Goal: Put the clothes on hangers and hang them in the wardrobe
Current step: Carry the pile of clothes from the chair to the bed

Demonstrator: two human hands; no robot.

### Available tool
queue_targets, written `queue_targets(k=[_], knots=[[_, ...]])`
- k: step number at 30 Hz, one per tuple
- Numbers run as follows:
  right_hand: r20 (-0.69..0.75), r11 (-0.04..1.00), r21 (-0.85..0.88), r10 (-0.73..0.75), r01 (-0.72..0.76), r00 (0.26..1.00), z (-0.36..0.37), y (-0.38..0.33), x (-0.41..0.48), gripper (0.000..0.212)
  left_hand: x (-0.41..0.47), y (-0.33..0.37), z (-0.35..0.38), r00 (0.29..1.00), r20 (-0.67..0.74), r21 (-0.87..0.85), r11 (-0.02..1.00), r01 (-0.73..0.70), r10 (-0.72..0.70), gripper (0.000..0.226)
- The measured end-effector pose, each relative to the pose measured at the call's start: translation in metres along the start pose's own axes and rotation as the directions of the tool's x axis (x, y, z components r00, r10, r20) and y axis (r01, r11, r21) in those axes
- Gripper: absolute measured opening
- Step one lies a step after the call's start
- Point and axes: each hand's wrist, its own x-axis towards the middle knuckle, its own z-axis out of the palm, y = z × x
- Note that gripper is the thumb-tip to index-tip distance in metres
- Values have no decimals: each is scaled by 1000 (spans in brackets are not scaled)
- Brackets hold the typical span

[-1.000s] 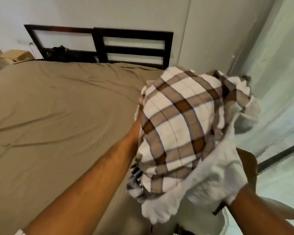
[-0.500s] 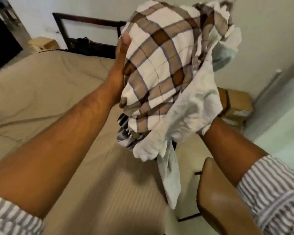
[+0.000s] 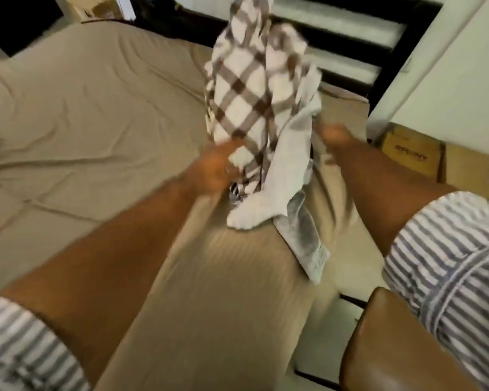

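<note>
We judged the clothes bundle (image 3: 246,94), between left grip (image 3: 212,170) and right grip (image 3: 335,136), bound for the bed (image 3: 96,108); blur hid their closure. Next called for isolating one garment.

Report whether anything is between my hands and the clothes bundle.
Nothing visible. The left hand meets the lower edge of the plaid shirt. The right hand is just beside the white garment. Blur hides both grips. No wardrobe is in view.

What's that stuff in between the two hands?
A bundle of clothes: a brown-checked cloth and a white garment, between the left hand and right hand. The head view shows it, though blurred.
</note>
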Motion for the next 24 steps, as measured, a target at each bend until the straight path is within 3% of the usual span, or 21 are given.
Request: queue_targets(k=[2, 4, 6, 10, 13, 18, 24], knots=[[75, 983, -152, 119, -107, 990, 7, 45, -10, 15, -55, 13, 41, 941, 302, -9, 986, 164, -154, 52], [90, 971, -189, 164, -145, 982, 13, 83, -15, 20, -77, 30, 58, 882, 379, -10, 952, 305, -279, 60], [73, 977, -165, 149, -135, 986, 20, 101, -21, 20, -84, 45, 61, 855, 401, 27, 937, 349, -330, 64], [64, 982, -190, 2, 10, 998, 25, 106, -50, 73, -92, 61, 43, 841, 320, 45, 894, 446, -436, 69], [67, 969, -210, -115, 127, 991, 27, 85, -79, 61, -93, 67, 20, 828, 248, 12, 856, 517, -503, 72], [64, 866, -329, -377, 376, 924, 24, 52, -152, 51, -111, 93, -34, 891, 108, -56, 892, 449, -442, 55], [20, 830, -361, -449, 425, 893, 17, 46, -284, 40, -175, 133, -107, 916, 57, -147, 904, 401, -397, 48]])
